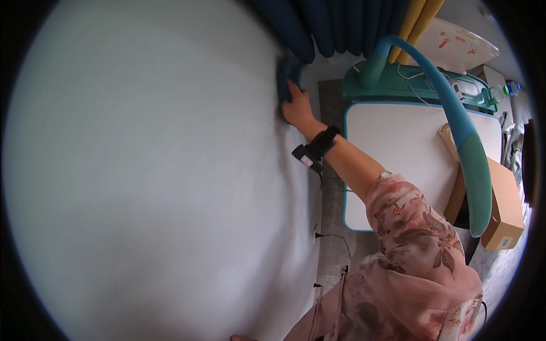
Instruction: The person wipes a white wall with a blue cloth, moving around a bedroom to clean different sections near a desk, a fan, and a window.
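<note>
Right hand closed over blue cloth, pressed flat against white wall just below dark blue curtain. Black wrist strap on outstretched forearm. Looks like mid-wipe on upper wall. Next stroke likely calls for steady pressure, staying clear of curtain edge. Left hand barely in view at bottom edge, near wall; grip impossible to tell. White desk and cardboard box well off to right.

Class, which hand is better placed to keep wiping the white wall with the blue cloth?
The right hand: it presses the blue cloth against the white wall. The left hand barely shows at the bottom edge.
</note>
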`<act>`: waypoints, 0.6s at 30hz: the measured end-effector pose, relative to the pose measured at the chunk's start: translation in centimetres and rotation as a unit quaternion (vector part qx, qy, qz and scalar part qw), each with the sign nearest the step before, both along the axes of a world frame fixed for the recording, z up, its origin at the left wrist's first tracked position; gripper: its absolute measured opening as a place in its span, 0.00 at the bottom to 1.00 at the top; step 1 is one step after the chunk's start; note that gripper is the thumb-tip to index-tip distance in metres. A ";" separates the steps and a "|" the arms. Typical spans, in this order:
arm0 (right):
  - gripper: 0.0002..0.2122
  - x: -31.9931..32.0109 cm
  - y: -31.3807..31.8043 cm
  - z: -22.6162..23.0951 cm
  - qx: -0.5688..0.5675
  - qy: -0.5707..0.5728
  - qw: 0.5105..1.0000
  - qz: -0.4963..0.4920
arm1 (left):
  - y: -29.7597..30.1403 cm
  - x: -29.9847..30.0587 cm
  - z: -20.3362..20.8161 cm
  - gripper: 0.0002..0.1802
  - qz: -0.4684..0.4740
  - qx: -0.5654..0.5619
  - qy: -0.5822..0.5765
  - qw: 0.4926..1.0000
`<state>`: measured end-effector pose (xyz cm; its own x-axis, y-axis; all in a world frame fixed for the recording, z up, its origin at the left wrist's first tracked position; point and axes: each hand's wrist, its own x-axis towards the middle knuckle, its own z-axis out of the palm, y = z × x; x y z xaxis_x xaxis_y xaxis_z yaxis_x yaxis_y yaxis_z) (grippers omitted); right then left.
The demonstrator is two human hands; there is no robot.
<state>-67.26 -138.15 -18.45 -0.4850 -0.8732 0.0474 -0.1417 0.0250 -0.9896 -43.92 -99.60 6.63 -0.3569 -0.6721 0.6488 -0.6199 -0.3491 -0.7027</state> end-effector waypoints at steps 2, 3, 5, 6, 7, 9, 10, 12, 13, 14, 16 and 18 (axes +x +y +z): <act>0.31 2.1 5.0 5.9 -0.131 0.046 0.990 0.026 | -0.3 0.4 0.2 0.30 -0.010 -0.006 0.006 1.000; 0.32 3.0 7.5 6.9 -0.179 0.065 0.981 0.039 | -0.4 0.4 0.3 0.30 -0.017 -0.004 0.004 1.000; 0.29 4.5 10.9 5.6 -0.163 0.075 0.982 0.058 | -0.4 0.4 0.5 0.30 -0.026 -0.009 -0.001 1.000; 0.26 5.3 12.1 3.6 -0.093 0.049 0.993 0.051 | -0.3 0.5 0.7 0.30 -0.025 -0.002 0.001 1.000; 0.22 5.3 12.8 1.5 -0.020 0.057 0.995 0.076 | -0.2 0.5 0.9 0.30 -0.024 0.005 0.001 1.000; 0.22 6.2 12.7 -5.3 0.104 0.056 0.993 0.030 | -0.3 0.2 1.1 0.30 -0.025 0.002 -0.004 1.000; 0.24 6.1 12.2 -8.5 0.229 0.018 0.971 0.064 | -0.3 0.0 1.1 0.30 -0.024 0.007 -0.009 1.000; 0.22 -0.3 9.1 -20.5 0.365 -0.265 0.892 0.001 | -1.3 -0.9 0.1 0.30 -0.070 0.012 0.035 0.997; 0.24 1.6 7.3 -16.0 0.365 -0.297 0.880 0.060 | -0.6 -0.1 0.5 0.30 -0.044 0.015 0.014 0.999; 0.25 3.5 5.3 -11.1 0.324 -0.257 0.906 0.091 | -0.1 0.4 0.7 0.30 -0.024 0.005 -0.007 1.000; 0.26 2.7 2.5 -1.5 0.190 -0.075 0.977 0.067 | 0.2 0.4 1.3 0.30 -0.021 0.020 0.001 1.000; 0.26 2.3 1.4 5.8 -0.048 0.021 0.997 -0.055 | 0.1 0.1 1.2 0.30 -0.023 0.018 0.010 1.000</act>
